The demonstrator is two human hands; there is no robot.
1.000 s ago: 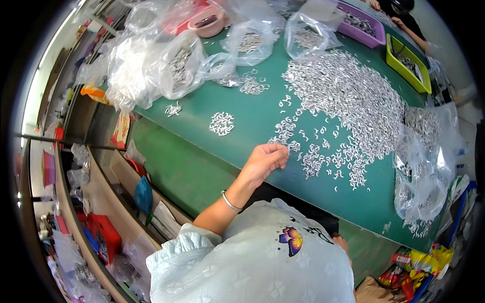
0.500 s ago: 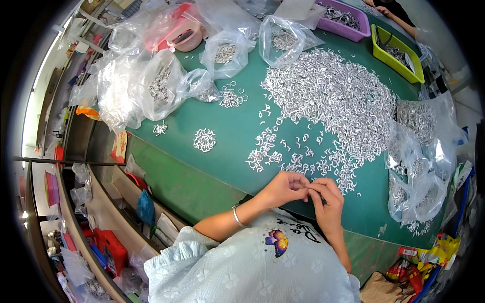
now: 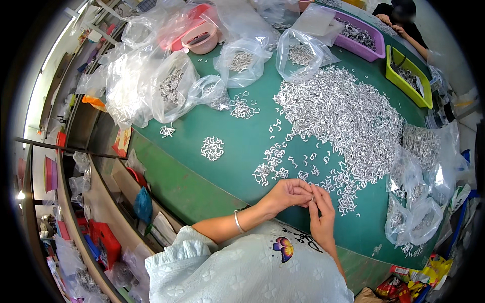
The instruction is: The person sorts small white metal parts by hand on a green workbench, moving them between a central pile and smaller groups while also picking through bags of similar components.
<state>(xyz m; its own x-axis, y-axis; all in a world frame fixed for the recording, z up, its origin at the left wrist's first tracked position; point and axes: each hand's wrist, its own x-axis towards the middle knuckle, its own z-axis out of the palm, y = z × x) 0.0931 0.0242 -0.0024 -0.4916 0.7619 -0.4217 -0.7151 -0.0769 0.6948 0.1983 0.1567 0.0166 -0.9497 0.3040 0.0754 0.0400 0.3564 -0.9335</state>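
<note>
At the near edge of the green table, my left hand [image 3: 287, 195] and my right hand [image 3: 323, 212] meet fingertip to fingertip. Both are closed in a pinch on one small light metal piece [image 3: 311, 199]; the fingers cover most of it, so its full shape is hidden. Just beyond them spreads a big heap of small silvery curved metal pieces [image 3: 343, 116], with looser ones scattered toward my hands. A small round pile of similar pieces [image 3: 212, 149] lies off to the left. Farther back is a cluster of silvery rings [image 3: 244, 108].
Clear plastic bags of metal parts [image 3: 172, 88] crowd the far left, and more bags [image 3: 417, 202] sit at the right edge. A pink basin [image 3: 201, 43], a purple bin [image 3: 371, 50] and a lime-green bin [image 3: 424, 96] stand behind. Another person's hands [image 3: 391, 24] work at the far right.
The view has shifted, so the table's contents appear slightly lower and more of the other person shows. My hands stay together, fingers a little rearranged around the small piece.
</note>
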